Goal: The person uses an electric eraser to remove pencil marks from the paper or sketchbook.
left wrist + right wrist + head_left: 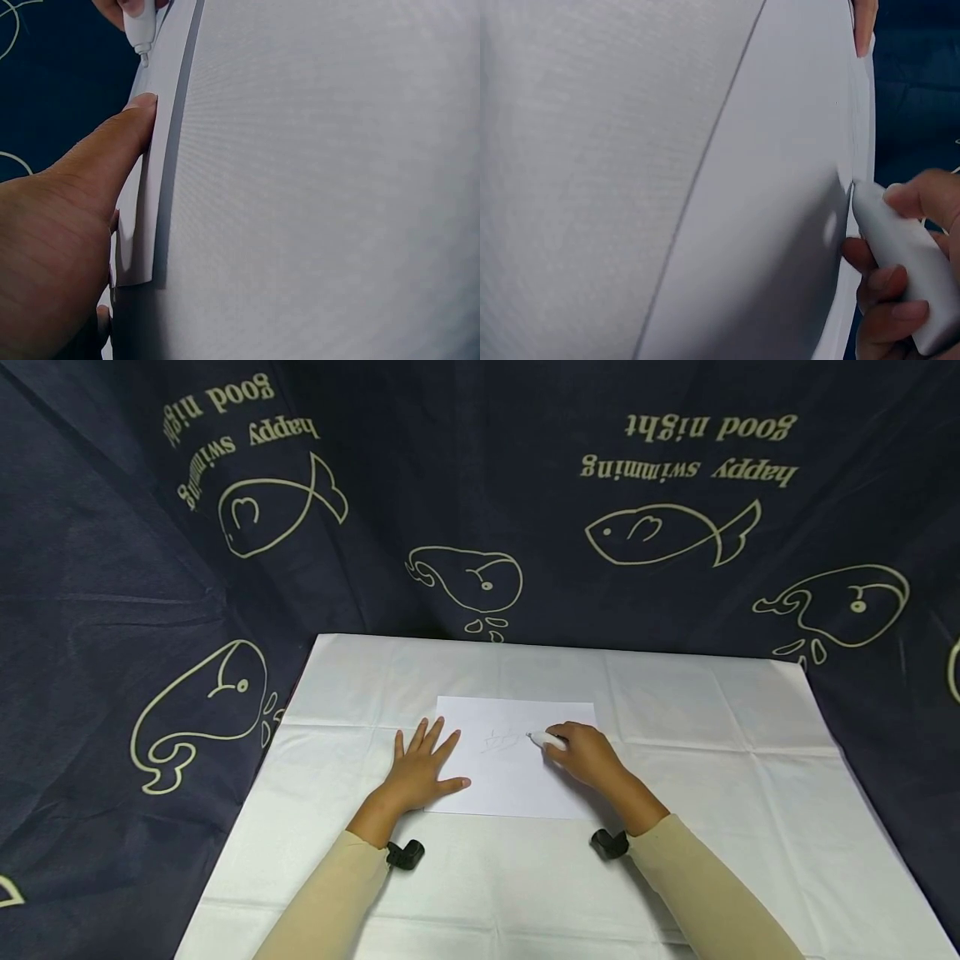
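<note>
A sheet of white paper (498,789) lies on the white-covered table, with faint thin strokes near its middle. Spread fingers of my left hand (415,774) rest on the paper's left edge; the left wrist view shows its straight thumb (127,139) on the sheet. My right hand (590,758) grips a white correction pen (904,259) with a plump body and a narrow tip. Its tip points left, at the paper, just right of the strokes. In the right wrist view the tip looks close to the surface; whether it touches, I cannot tell.
The white tablecloth (465,893) has fold creases and surrounds the paper. Behind the table hangs a dark blue curtain (555,602) printed with fish, whales and lettering. Black wrist cameras, left (406,855) and right (608,844), sit at the cuffs.
</note>
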`<state>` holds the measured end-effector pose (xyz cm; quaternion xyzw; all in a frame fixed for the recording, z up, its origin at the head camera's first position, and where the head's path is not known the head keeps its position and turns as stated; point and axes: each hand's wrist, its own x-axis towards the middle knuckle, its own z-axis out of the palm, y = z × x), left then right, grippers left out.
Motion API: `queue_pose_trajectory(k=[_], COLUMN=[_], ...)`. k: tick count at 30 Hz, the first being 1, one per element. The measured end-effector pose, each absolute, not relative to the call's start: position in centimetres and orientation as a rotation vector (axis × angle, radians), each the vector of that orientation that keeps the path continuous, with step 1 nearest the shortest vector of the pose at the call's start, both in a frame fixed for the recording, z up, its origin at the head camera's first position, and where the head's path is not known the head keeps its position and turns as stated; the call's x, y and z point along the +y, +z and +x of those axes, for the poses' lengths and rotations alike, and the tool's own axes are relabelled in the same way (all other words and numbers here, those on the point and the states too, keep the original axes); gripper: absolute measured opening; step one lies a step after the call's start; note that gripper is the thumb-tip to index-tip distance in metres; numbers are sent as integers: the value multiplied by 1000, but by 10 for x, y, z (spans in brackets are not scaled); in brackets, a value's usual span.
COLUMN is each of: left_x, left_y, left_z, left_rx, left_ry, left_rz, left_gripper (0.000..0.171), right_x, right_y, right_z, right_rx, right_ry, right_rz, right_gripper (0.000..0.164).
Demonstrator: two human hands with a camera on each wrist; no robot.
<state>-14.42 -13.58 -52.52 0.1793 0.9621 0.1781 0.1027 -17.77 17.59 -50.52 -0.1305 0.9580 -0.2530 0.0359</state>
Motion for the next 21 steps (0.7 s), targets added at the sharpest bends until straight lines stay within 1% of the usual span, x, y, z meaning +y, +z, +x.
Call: queue_pose_trajectory(k=[21], left_x=[-136], left_y=[-528], left_z=[-146], left_rx=[2839], left_ry=[509], left_rz=[523], left_gripper=[89], right_x=[174], right_y=[-504], right_z=[-176], right_rx=[2950], right_ry=[-782], right_rz=[-424], right_gripper=[30])
